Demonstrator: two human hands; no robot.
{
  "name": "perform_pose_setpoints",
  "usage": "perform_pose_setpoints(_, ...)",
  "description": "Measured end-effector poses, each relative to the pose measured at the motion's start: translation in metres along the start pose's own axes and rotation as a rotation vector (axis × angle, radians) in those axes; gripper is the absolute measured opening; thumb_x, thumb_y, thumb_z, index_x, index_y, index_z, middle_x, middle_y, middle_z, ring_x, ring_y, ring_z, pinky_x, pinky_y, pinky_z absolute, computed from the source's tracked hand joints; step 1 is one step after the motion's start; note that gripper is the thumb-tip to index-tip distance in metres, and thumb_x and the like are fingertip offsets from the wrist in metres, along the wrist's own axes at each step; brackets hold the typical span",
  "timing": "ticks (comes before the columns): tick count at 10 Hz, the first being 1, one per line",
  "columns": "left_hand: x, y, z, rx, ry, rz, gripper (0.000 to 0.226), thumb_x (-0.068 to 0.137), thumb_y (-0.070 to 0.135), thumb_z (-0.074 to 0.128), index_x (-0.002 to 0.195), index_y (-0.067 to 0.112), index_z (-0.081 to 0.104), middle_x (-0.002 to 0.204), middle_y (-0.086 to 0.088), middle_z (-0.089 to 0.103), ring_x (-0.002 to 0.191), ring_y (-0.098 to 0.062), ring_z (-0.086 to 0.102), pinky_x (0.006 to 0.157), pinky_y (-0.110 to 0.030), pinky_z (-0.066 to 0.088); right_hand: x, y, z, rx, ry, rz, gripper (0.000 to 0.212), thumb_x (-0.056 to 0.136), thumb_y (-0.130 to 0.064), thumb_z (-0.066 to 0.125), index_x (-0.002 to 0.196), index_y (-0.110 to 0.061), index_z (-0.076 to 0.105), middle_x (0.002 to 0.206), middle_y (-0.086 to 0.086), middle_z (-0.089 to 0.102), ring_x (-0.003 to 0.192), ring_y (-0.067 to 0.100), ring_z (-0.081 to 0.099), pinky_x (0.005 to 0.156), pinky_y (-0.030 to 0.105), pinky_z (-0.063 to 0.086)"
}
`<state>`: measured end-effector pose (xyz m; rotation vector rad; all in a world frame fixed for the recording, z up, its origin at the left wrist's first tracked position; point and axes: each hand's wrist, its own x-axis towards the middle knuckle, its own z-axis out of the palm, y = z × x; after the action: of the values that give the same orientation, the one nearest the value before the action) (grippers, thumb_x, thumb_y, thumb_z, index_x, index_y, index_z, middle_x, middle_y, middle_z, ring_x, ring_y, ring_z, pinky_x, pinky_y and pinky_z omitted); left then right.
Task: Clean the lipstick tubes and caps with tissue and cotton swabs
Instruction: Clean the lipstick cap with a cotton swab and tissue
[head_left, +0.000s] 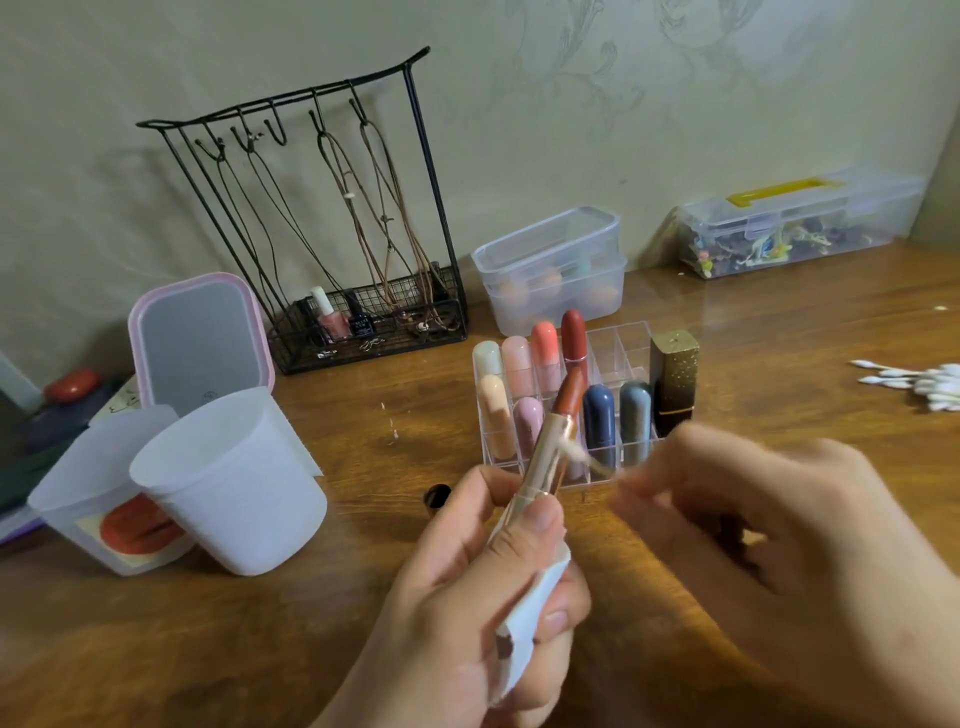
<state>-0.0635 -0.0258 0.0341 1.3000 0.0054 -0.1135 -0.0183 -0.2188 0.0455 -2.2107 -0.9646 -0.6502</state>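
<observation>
Left hand (467, 587) has its fingers wrapped around an uncapped lipstick tube (556, 441) plus a tissue (524, 618). Right hand (769, 525) is blurry, fingertips pinching a cotton swab (587, 460) whose tip touches the tube's collar.

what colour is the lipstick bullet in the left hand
Brownish red lipstick bullet, above a gold tube; the head view shows it.

A black wire rack (332, 234) hung with necklaces stands upper left. A pink-framed mirror (200, 345) leans lower left of it. Two clear lidded boxes (550, 270) sit at upper centre.
</observation>
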Motion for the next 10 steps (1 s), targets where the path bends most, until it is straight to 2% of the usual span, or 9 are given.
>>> perform_pose_setpoints(1, 0.0, 0.0, 0.002, -0.156, -0.091, -0.103, 0.021, 0.069, 0.035, 0.072, 0.075, 0.022, 0.056, 0.059, -0.007, 0.043, 0.033, -0.011, 0.029, 0.036, -0.016, 0.029, 0.002, 0.007, 0.01, 0.003, 0.067, -0.009, 0.008, 0.085, -0.032, 0.069, 0.079, -0.027, 0.066, 0.046, -0.01, 0.044, 0.04, 0.008, 0.035, 0.038, 0.026, 0.037)
perform_pose_setpoints(2, -0.002, 0.0, -0.001, -0.181, -0.112, -0.109, 0.02, 0.07, 0.033, 0.072, 0.074, 0.022, 0.055, 0.059, -0.01, 0.037, 0.036, -0.009, 0.024, 0.038, -0.016, 0.024, 0.002, 0.01, 0.012, 0.026, 0.109, -0.038, 0.009, 0.085, -0.033, 0.07, 0.078, -0.027, 0.068, 0.047, -0.011, 0.047, 0.04, 0.009, 0.04, 0.038, 0.025, 0.038)
perform_pose_setpoints(5, 0.004, -0.004, -0.002, 0.018, -0.058, -0.06, 0.026, 0.064, 0.04, 0.076, 0.079, 0.026, 0.059, 0.053, -0.005, 0.039, 0.031, -0.009, 0.034, 0.036, -0.017, 0.03, 0.0, 0.008, 0.014, 0.067, 0.06, -0.059, 0.007, 0.079, -0.028, 0.076, 0.076, -0.027, 0.07, 0.049, -0.012, 0.049, 0.041, 0.008, 0.041, 0.04, 0.023, 0.04)
perform_pose_setpoints(6, 0.003, -0.005, -0.003, -0.037, -0.091, -0.058, 0.022, 0.066, 0.037, 0.075, 0.075, 0.026, 0.059, 0.059, -0.013, 0.032, 0.032, -0.012, 0.03, 0.036, -0.016, 0.029, 0.001, 0.007, 0.012, 0.102, 0.036, -0.02, 0.008, 0.078, -0.027, 0.076, 0.075, -0.026, 0.068, 0.046, -0.013, 0.046, 0.04, 0.005, 0.038, 0.04, 0.018, 0.038)
perform_pose_setpoints(8, 0.003, -0.003, -0.004, -0.152, -0.161, -0.062, 0.025, 0.07, 0.035, 0.073, 0.081, 0.017, 0.06, 0.06, -0.015, 0.04, 0.032, -0.012, 0.03, 0.036, -0.016, 0.029, 0.003, 0.008, 0.012, 0.084, -0.026, -0.02, 0.01, 0.083, -0.031, 0.071, 0.079, -0.029, 0.061, 0.046, -0.013, 0.043, 0.041, 0.006, 0.031, 0.04, 0.017, 0.034)
perform_pose_setpoints(9, 0.017, -0.012, -0.011, -0.093, -0.137, 0.018, 0.043, 0.058, 0.043, 0.087, 0.08, 0.013, 0.066, 0.055, -0.018, 0.046, 0.034, -0.017, 0.041, 0.037, -0.018, 0.035, 0.003, 0.008, 0.004, 0.024, -0.047, -0.002, 0.012, 0.087, -0.039, 0.062, 0.08, -0.028, 0.061, 0.046, -0.012, 0.044, 0.04, 0.006, 0.031, 0.037, 0.021, 0.037)
perform_pose_setpoints(10, 0.038, -0.014, -0.013, -0.029, -0.012, 0.093, 0.059, 0.016, 0.054, 0.094, 0.055, 0.016, 0.072, 0.047, -0.011, 0.058, 0.035, -0.018, 0.055, 0.035, -0.018, 0.043, 0.012, -0.002, 0.019, 0.083, 0.071, -0.077, 0.013, 0.083, -0.015, 0.064, 0.071, -0.016, 0.061, 0.045, -0.012, 0.038, 0.038, 0.006, 0.028, 0.041, 0.006, 0.024)
